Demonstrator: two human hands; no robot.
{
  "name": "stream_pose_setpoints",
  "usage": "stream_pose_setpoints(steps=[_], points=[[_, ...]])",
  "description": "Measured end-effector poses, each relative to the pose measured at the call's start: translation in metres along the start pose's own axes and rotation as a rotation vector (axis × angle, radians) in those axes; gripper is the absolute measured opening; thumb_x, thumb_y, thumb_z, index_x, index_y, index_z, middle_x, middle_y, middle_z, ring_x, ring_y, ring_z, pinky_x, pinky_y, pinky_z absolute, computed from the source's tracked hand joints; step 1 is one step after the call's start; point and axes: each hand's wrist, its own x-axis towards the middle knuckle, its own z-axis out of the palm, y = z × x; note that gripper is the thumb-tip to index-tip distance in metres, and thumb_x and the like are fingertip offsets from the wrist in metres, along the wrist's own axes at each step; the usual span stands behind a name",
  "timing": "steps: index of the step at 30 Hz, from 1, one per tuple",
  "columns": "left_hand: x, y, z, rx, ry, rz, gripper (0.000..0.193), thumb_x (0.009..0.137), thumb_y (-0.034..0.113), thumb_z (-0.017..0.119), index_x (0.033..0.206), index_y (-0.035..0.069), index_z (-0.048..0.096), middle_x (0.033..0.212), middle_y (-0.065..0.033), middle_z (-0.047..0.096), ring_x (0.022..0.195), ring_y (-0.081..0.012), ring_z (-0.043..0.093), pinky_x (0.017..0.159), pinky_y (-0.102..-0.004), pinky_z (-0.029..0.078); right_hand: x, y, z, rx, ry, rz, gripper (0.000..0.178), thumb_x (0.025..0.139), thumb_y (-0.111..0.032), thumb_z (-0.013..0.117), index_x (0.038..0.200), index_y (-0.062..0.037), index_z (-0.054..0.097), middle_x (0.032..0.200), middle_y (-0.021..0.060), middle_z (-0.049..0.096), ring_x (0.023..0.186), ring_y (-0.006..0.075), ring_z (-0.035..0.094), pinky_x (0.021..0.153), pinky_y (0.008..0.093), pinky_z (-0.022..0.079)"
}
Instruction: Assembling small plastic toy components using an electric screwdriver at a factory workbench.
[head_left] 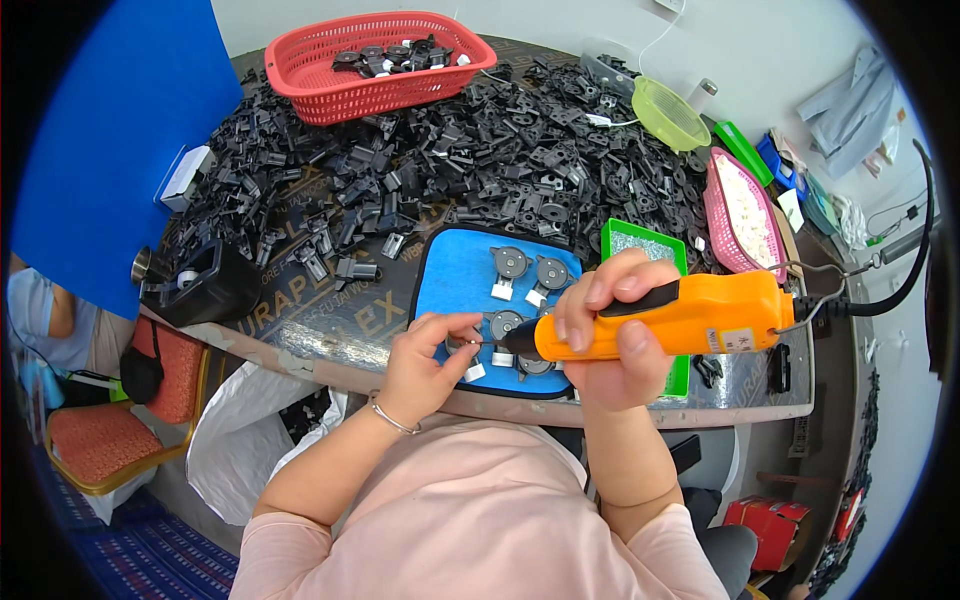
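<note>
My right hand [640, 368] grips an orange electric screwdriver [700, 305], held level with its black nose pointing left. At its thin bit, my left hand [425, 362] pinches with thumb and forefinger; what lies between the fingertips is too small to make out. Both hands are over a blue mat [448, 270] with a black border. Several round black parts [510, 263] with white blocks attached lie on this mat, some partly hidden by the hands and the screwdriver.
Loose black parts [510, 150] heap across the table behind the mat. A red basket [375, 105], a green tray [676, 378] of small metal pieces, a pink basket [716, 215] and a black tape dispenser [225, 290] surround them. The screwdriver's cord [890, 300] hangs at right. Another person's arm [60, 312] shows far left.
</note>
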Motion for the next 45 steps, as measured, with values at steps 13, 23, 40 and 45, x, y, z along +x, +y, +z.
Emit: stream_pose_setpoints(steps=[13,23,40,45], points=[[0.004,0.006,-0.002,0.294,0.026,0.272,0.035,0.068,-0.001,0.07,0.102,0.009,0.064,0.079,-0.0025,0.065,0.076,-0.0227,0.057,0.077,-0.0345,0.042,-0.001,0.006,0.0,0.026,-0.026,0.005,0.024,0.084,-0.016,0.059,0.1,-0.0038,0.047,0.092,0.0117,0.049,0.059,0.0166,0.054,0.058,0.0295,0.048],[0.003,0.006,-0.004,0.352,0.013,0.328,0.041,0.068,0.003,0.072,0.107,0.009,0.061,0.079,-0.0022,0.062,0.079,-0.0229,0.056,0.082,-0.0388,0.041,-0.001,0.009,0.004,0.006,-0.013,0.03,0.025,0.083,-0.015,0.062,0.099,-0.0032,0.048,0.091,0.0118,0.049,0.058,0.0168,0.054,0.057,0.0291,0.048],[0.004,-0.012,-0.014,0.426,-0.165,-0.056,0.045,0.06,0.019,0.082,0.098,0.001,0.065,0.089,-0.0119,0.062,0.089,-0.0315,0.057,0.08,-0.0395,0.046,0.0,0.055,-0.004,-0.227,-0.082,0.102,0.02,0.079,-0.001,0.061,0.095,0.0009,0.049,0.089,0.0136,0.051,0.059,0.0154,0.054,0.055,0.027,0.048],[0.006,-0.012,-0.016,0.41,-0.175,-0.061,0.045,0.059,0.019,0.082,0.096,0.0,0.065,0.087,-0.0127,0.061,0.086,-0.0319,0.057,0.078,-0.0389,0.046,0.0,0.054,-0.002,-0.22,-0.1,0.133,0.02,0.079,-0.002,0.063,0.095,0.0007,0.049,0.088,0.0133,0.052,0.059,0.0155,0.055,0.055,0.0263,0.048]])
